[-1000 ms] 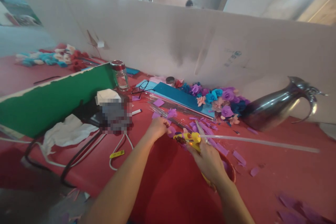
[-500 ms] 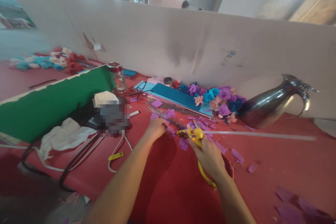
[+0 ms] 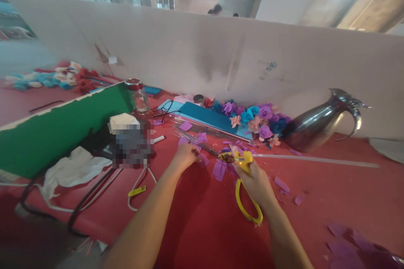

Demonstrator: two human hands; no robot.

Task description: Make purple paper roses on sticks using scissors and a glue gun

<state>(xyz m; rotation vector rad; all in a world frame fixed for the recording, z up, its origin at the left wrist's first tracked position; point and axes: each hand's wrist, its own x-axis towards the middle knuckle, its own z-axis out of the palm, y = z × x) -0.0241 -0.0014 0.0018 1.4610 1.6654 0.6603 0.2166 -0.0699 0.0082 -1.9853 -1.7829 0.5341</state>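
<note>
Currently, the yellow glue gun is held in the right hand, by which its grip is enclosed with curled fingers. The body is finished in bright yellow plastic; the nozzle end is crusted with dark brown residue, and an orange glow is seen on the near side. A long translucent glue stick is fitted at the rear and is extended far to the right above the red table. The nozzle is directed leftward, toward the left hand, with a gap left between them.

A small purple paper piece is pinched between the fingertips of the left hand; it is flat, matte and rounded at its free edge. The exact finger contact is partly hidden.

Below the right hand, a yellow loop is seen; its remaining part is covered by the hand. Purple scraps are scattered below the nozzle. Farther back, a dark blue sheet is laid beside purple, blue and peach paper flowers, and a metal pitcher is positioned at their right.
</note>
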